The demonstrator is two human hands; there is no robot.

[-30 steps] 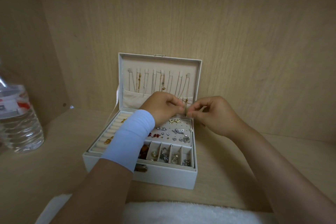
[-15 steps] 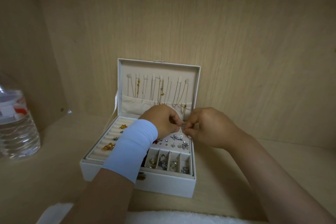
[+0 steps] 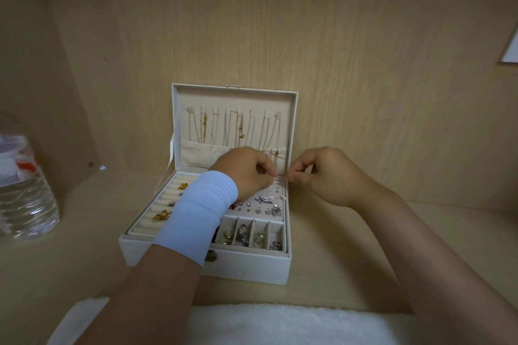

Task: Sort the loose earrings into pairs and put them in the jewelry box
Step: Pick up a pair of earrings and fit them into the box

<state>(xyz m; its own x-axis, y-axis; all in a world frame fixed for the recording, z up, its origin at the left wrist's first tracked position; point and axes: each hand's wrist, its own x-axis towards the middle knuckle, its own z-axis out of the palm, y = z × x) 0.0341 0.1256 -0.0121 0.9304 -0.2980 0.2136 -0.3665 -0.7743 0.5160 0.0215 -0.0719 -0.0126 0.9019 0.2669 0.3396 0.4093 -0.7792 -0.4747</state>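
The white jewelry box stands open in the middle of the shelf, its lid upright with necklaces hanging inside. My left hand, with a white wristband, pinches a tiny silver earring over the back of the stud pad. My right hand hovers at the box's back right corner with thumb and forefinger pinched; nothing shows between them. Silver earrings lie on the pad, and more fill the small front compartments. Gold pieces sit in the ring rolls on the left.
A plastic water bottle stands at the left edge of the wooden shelf. A white towel lies along the near edge. Wooden walls close in behind and on the left. My left forearm covers the box's front left part.
Both hands have sunk from in front of the lid to just over the stud pad. Their fingertips, touching before, are now slightly apart.
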